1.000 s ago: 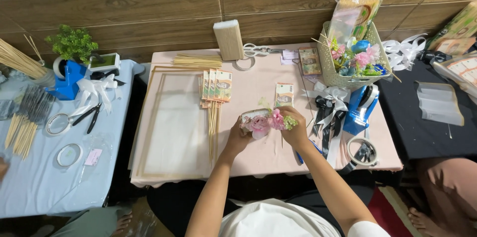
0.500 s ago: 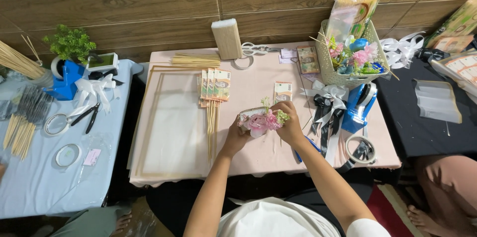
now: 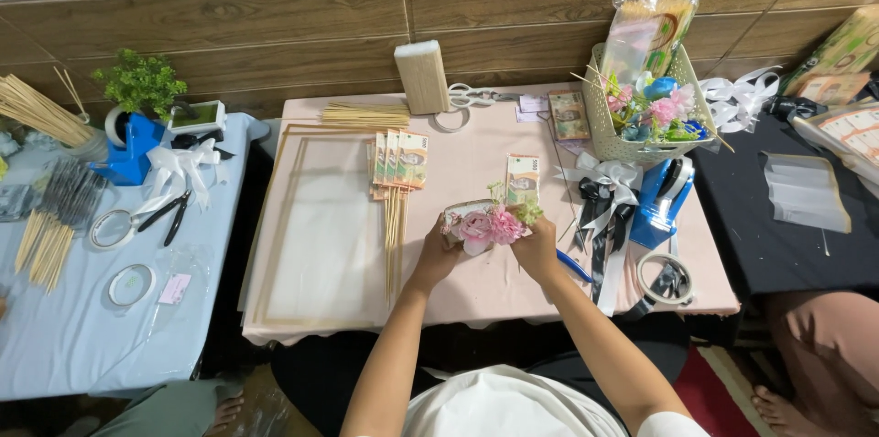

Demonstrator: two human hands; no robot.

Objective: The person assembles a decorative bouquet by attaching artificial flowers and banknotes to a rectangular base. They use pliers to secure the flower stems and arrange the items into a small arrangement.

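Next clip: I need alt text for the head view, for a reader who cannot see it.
Seen from above, a person's left hand and right hand together hold a small bunch of pink flowers over a pink table. Banknotes on sticks lie to its left, a basket of flowers behind it to the right.

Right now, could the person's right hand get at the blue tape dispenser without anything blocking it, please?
Probably yes, once freed. The right hand and the left hand both hold a small bunch of pink flowers. The blue tape dispenser stands to its right, with only black and white ribbons lying flat between them.
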